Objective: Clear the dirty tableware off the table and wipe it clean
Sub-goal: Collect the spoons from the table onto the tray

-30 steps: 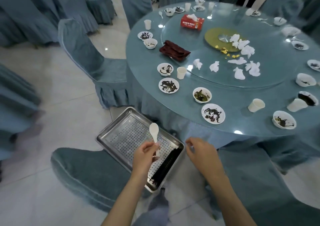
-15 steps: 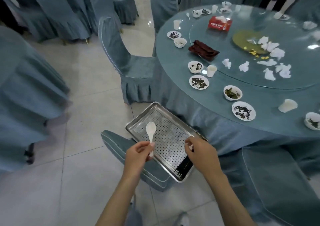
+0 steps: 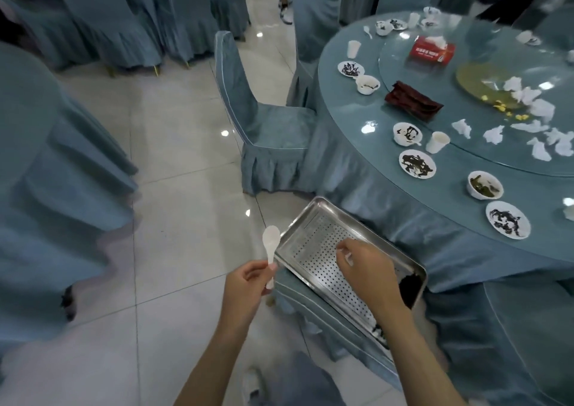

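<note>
Two bare hands work at a rectangular stainless-steel tray [image 3: 313, 216] with a perforated floor, lying on a blue fabric-covered chair seat [image 3: 292, 295] beside the round glass-topped table [image 3: 351, 110], where smeared white plates [image 3: 417, 163] sit. The left hand [image 3: 245, 284] pinches the handle of a glossy white soup spoon [image 3: 271, 242], bowl upward. The right hand [image 3: 369, 272] curls over the tray, and whether it grasps anything cannot be told. Half a second ago the spoon hung above the perforations; now it is left of the rim, over the floor tiles.
</note>
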Demonstrator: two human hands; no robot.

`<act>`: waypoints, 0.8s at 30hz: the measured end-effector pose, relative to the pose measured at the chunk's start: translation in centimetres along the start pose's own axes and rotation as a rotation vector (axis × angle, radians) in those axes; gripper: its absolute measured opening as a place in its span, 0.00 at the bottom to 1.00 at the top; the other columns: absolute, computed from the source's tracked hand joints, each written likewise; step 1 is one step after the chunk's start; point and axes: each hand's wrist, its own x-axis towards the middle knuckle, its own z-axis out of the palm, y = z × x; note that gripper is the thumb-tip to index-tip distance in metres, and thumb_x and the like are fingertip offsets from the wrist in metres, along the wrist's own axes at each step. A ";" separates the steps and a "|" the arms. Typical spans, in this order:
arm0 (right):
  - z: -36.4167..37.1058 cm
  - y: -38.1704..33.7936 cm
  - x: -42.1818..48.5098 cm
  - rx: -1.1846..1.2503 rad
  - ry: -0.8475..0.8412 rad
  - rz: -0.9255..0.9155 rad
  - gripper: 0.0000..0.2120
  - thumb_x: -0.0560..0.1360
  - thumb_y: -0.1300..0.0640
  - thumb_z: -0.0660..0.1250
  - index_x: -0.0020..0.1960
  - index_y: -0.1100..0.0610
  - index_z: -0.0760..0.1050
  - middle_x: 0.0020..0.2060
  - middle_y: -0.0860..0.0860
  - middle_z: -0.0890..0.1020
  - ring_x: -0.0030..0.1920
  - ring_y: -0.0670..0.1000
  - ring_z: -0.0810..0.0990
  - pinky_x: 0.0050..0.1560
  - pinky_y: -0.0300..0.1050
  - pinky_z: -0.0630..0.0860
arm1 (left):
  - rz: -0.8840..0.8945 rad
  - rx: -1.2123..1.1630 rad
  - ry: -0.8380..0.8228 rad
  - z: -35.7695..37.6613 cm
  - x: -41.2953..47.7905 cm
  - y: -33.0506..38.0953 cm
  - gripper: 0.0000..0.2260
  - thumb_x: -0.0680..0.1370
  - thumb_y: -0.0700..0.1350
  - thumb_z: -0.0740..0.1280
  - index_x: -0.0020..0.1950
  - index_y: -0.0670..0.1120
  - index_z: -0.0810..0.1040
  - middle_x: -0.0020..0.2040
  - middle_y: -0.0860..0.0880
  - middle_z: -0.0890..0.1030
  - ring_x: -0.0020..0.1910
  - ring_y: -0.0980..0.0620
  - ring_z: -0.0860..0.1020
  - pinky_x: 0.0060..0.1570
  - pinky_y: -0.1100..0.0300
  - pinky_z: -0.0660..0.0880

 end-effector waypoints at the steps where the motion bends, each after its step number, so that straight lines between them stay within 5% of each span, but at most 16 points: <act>1: 0.6 -0.8 1.0 -0.006 0.002 -0.001 0.09 0.82 0.50 0.66 0.57 0.49 0.82 0.49 0.43 0.86 0.44 0.40 0.82 0.43 0.31 0.74 | -0.004 0.000 0.004 -0.9 1.1 0.3 0.05 0.78 0.43 0.74 0.53 0.44 0.86 0.45 0.47 0.88 0.45 0.50 0.85 0.42 0.62 0.81; 8: 4.9 -3.7 9.1 0.003 -0.024 0.101 0.10 0.83 0.48 0.62 0.56 0.47 0.82 0.49 0.41 0.86 0.42 0.40 0.82 0.45 0.39 0.82 | -0.053 0.048 -0.052 -4.2 10.8 3.8 0.04 0.78 0.41 0.74 0.53 0.44 0.86 0.43 0.45 0.87 0.43 0.49 0.86 0.49 0.55 0.83; 15: 7.1 -5.1 17.8 0.058 -0.014 0.250 0.09 0.84 0.52 0.64 0.57 0.50 0.82 0.50 0.44 0.86 0.41 0.40 0.79 0.41 0.26 0.68 | -0.110 0.139 -0.193 -2.7 23.0 9.2 0.05 0.78 0.42 0.74 0.52 0.44 0.86 0.44 0.44 0.88 0.44 0.48 0.85 0.53 0.52 0.83; 18: 7.0 -5.1 20.4 0.084 0.019 0.333 0.10 0.84 0.49 0.63 0.57 0.49 0.82 0.49 0.45 0.86 0.43 0.43 0.82 0.46 0.38 0.80 | -0.107 0.196 -0.255 -1.4 27.0 11.9 0.04 0.79 0.43 0.74 0.52 0.45 0.86 0.44 0.46 0.88 0.46 0.48 0.85 0.53 0.52 0.82; 24: 5.8 -5.6 25.2 0.082 0.075 0.513 0.11 0.83 0.45 0.61 0.56 0.48 0.80 0.48 0.43 0.85 0.43 0.44 0.83 0.45 0.47 0.83 | -0.077 0.323 -0.437 1.4 33.2 17.2 0.04 0.79 0.43 0.73 0.53 0.45 0.86 0.44 0.48 0.88 0.43 0.57 0.85 0.46 0.62 0.80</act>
